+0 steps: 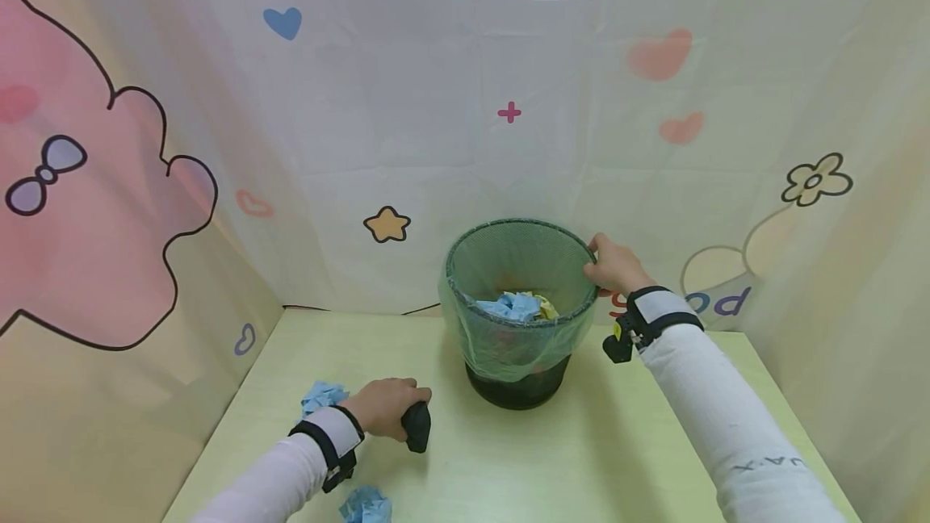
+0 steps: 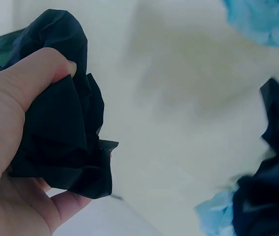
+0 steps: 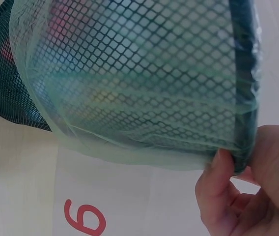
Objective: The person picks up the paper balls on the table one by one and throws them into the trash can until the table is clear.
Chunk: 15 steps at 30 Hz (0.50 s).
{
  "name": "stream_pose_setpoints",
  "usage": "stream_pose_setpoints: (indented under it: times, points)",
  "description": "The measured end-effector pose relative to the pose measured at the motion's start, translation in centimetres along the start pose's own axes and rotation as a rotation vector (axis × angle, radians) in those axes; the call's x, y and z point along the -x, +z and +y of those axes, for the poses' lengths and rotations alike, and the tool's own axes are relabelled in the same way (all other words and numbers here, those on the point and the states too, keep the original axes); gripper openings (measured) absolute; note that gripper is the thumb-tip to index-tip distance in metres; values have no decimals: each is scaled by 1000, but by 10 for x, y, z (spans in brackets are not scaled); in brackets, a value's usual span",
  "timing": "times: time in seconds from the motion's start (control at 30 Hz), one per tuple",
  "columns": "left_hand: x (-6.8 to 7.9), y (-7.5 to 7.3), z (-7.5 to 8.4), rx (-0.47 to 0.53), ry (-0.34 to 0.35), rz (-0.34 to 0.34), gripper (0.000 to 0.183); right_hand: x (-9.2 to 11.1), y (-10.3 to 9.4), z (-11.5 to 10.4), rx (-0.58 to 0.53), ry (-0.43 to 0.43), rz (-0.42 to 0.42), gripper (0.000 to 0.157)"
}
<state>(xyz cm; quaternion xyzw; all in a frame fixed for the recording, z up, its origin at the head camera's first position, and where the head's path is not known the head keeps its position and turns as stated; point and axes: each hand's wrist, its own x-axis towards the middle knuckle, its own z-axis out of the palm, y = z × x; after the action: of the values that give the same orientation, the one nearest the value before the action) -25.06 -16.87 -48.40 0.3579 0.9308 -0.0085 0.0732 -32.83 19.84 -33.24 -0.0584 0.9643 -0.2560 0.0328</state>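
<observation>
My left hand (image 1: 381, 407) grips a crumpled ball of black paper (image 1: 416, 427) above the table, left of the bin. In the left wrist view the thumb presses on the black paper (image 2: 63, 132) and fingers lie beneath it. My right hand (image 1: 620, 266) pinches the rim of a dark mesh waste bin (image 1: 517, 391) on its right side. A thin green bag (image 1: 479, 345) lines the bin and folds over its rim. Crumpled blue paper (image 1: 512, 307) and yellow paper (image 1: 546, 309) lie inside. The right wrist view shows the thumb and fingers (image 3: 217, 184) around the rim.
A blue paper ball (image 1: 322, 397) lies beside the left wrist, another blue ball (image 1: 366, 505) near the front. A second black crumpled paper (image 2: 269, 191) shows in the left wrist view. A printed curtain (image 1: 465, 144) hangs behind the pale table (image 1: 552, 466).
</observation>
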Motion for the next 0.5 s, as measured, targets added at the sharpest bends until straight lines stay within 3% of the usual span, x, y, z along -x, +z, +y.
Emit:
stream_pose_setpoints:
  times: [0.23,0.5]
  points:
    - [4,-19,-9,12,-31,66,46,-1,-1,0,-6,5,-3,41]
    - [7,-29,-18,7,-40,97,46,-1,-1,-1,-3,13,-7,41]
